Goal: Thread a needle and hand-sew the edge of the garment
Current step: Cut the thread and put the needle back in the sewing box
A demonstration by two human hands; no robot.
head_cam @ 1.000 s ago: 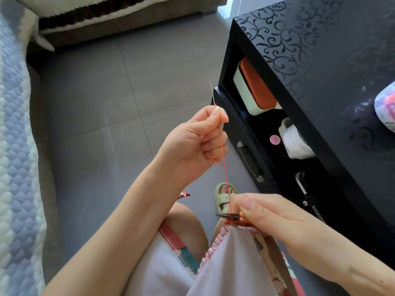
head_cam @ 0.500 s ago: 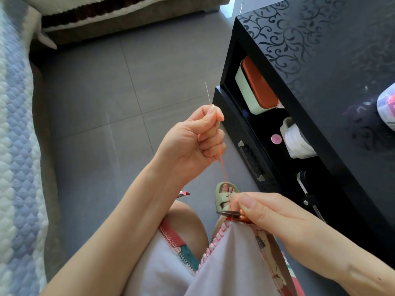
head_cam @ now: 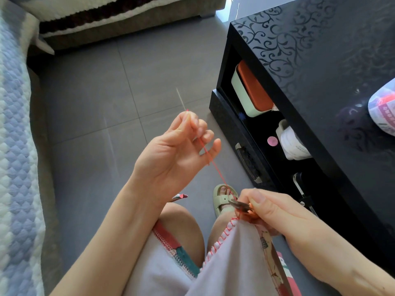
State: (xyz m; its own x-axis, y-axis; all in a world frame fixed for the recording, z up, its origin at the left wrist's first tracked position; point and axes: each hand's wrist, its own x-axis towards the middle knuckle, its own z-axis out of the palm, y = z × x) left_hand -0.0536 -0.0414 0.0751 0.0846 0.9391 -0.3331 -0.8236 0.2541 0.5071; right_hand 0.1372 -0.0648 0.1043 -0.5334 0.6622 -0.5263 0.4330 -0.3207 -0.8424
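- Head view: two hands are seen raised over the lap, above a grey tiled floor (head_cam: 89, 107)
- Needle (head_cam: 181, 99), one: it is held above and left of the garment; its long axis is steep and leans slightly left, the free tip is pointed up and away, and the threaded end is hidden in the fingertips
- Left hand (head_cam: 175, 150), one: the needle is pinched between thumb and forefinger, and the other three fingers are loosely spread
- Thread (head_cam: 215, 169), one red strand: it is stretched taut and runs diagonally down to the right, from the pinch, past the left fingers, to the garment edge
- Right hand (head_cam: 275, 210), one: it is clenched round the snips, with the thumb laid on top
- Snips (head_cam: 239, 205), one pair: the dark blades are pointed left and set at the thread, just above the cloth
- Garment (head_cam: 233, 257), one: pale cloth is draped over the lap, and its raised corner is touched by the right hand
- Red edge stitches (head_cam: 220, 238), one row, run down and to the left from that corner
- Black cabinet (head_cam: 320, 60), one, stands to the right, with one green box (head_cam: 241, 97) on its shelf
- Sandal (head_cam: 222, 199), one
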